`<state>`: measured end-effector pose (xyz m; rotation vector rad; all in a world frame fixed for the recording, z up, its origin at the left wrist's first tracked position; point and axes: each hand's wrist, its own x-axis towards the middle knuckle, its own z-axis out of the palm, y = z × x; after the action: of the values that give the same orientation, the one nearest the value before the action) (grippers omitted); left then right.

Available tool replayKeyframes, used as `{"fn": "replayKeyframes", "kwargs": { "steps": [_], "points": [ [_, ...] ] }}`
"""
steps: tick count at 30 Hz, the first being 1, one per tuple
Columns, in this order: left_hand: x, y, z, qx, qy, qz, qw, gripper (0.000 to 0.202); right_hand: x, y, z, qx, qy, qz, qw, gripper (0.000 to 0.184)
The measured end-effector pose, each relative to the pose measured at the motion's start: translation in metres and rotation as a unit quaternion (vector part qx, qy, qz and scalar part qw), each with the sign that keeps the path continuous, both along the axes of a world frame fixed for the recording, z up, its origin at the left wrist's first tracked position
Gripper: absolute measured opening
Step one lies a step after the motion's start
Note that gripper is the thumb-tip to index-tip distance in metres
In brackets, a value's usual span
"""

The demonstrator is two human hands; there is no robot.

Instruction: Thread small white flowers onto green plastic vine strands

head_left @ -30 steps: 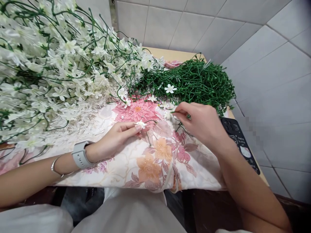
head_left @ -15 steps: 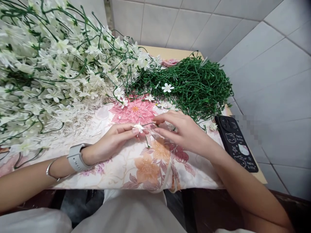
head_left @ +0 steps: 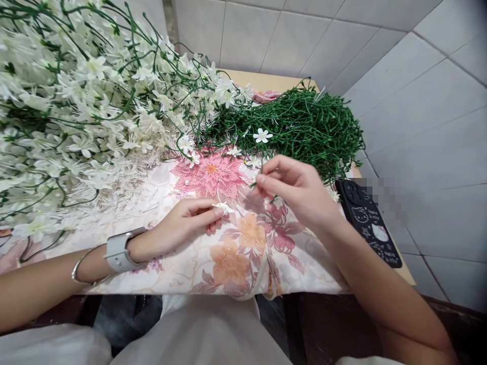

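Observation:
My left hand (head_left: 186, 220) rests on the floral cloth (head_left: 236, 258) and pinches a small white flower head (head_left: 223, 207) between thumb and fingertips. My right hand (head_left: 294, 190) is raised a little above the cloth, right of the left hand. It pinches a thin green stem (head_left: 257, 177) at its fingertips. The two hands are apart. A pile of bare green stems (head_left: 304, 129) lies just behind the right hand. One white flower (head_left: 262, 135) sits on that pile.
A large heap of white flowers on green stems (head_left: 87, 111) fills the left and back. A black phone (head_left: 367, 223) lies at the table's right edge. Tiled walls stand close behind and to the right. My lap is below the table's front edge.
The right hand reached to the stem pile, came to the left hand's flower, then lifted away up and right with a green stem. The left hand stayed put with the flower head.

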<state>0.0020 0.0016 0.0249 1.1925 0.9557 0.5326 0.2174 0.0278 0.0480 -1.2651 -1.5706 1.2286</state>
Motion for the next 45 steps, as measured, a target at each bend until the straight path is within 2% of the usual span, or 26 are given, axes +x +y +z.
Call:
{"fn": "replayKeyframes", "kwargs": {
  "steps": [3,6,11,15,21,30,34,45],
  "points": [
    [-0.001,-0.002,-0.004,-0.009,-0.006,-0.011,1.000,0.028,-0.012,-0.008,-0.007,-0.104,0.099,0.071,0.987,0.014],
    [-0.002,-0.004,-0.008,0.007,0.007,-0.024,1.000,0.030,-0.022,-0.013,-0.012,-0.132,0.132,0.096,0.978,0.014],
    [-0.003,-0.005,-0.011,0.023,0.014,-0.037,0.999,0.032,-0.026,-0.015,-0.013,-0.160,0.135,0.104,0.972,0.016],
    [-0.003,-0.005,-0.011,0.030,0.017,-0.037,0.999,0.031,-0.025,-0.015,-0.015,-0.138,0.107,0.116,0.978,0.021],
    [-0.004,-0.003,-0.009,0.053,0.030,-0.043,0.997,0.031,-0.022,-0.012,-0.023,-0.128,0.108,0.129,0.977,0.018],
    [-0.004,-0.004,-0.006,0.101,0.065,-0.025,0.992,0.030,-0.035,-0.021,-0.038,-0.097,0.132,0.070,0.984,0.028],
    [-0.003,-0.004,-0.004,0.099,0.057,-0.021,0.993,0.028,-0.039,-0.026,-0.043,-0.080,0.138,0.056,0.986,0.025],
    [-0.002,-0.003,-0.008,0.072,0.031,-0.007,0.997,0.023,-0.037,-0.035,-0.050,0.043,0.014,0.067,0.997,0.015]
  ]
}}
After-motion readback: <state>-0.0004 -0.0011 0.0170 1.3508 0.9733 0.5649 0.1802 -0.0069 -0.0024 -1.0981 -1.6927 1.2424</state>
